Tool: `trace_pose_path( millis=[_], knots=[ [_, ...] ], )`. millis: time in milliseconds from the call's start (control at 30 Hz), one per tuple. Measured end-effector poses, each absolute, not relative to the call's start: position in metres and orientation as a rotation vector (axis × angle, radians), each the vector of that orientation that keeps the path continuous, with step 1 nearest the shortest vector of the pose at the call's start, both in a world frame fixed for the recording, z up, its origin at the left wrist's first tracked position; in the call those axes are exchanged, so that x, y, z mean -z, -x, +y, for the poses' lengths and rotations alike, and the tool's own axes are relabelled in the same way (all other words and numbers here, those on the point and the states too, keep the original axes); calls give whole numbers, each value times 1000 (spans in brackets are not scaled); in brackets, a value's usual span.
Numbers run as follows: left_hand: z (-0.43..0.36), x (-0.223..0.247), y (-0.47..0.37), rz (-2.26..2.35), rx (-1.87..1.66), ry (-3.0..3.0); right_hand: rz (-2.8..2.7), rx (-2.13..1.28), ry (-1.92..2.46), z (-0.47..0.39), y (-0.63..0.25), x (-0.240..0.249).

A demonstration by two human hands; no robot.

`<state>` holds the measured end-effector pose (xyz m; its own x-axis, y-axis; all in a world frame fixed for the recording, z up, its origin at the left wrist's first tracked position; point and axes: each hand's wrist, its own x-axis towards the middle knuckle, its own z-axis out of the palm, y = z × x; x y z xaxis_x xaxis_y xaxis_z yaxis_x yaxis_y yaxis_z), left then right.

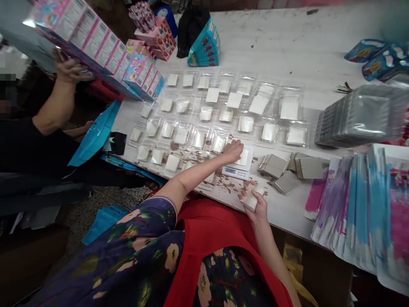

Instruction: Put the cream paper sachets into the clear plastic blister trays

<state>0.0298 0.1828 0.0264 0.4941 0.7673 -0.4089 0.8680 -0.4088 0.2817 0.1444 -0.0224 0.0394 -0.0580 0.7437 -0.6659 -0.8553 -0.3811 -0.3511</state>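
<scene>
My left hand reaches over the upper left corner of a small white digital scale. Its fingers are bent and close together beside a white packet on the scale's plate; what they pinch, if anything, is too small to tell. Near the table's front edge, my right hand is wrapped round a stack of whitish squares. Rows of clear plastic trays, each with white squares inside, cover the middle of the table. Loose grey-white stacks lie right of the scale.
Nested clear trays and upright colourful packages occupy the right side. Blue pouches rest at the back right. At left, another person's hand holds pink boxes. A black bag stands at the back beside turquoise packs.
</scene>
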Motion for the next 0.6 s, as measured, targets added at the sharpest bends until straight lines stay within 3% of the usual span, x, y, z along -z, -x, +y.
trace_pose_path(
  millis=[267, 600],
  knots=[
    [191, -16, -35, 1291, 436, -2237, 242, -1676, 987, -23, -149, -37],
    [175, -23, 8, 1145, 51, -1902, 212, -1701, 987, -12, -157, -43]
  ],
)
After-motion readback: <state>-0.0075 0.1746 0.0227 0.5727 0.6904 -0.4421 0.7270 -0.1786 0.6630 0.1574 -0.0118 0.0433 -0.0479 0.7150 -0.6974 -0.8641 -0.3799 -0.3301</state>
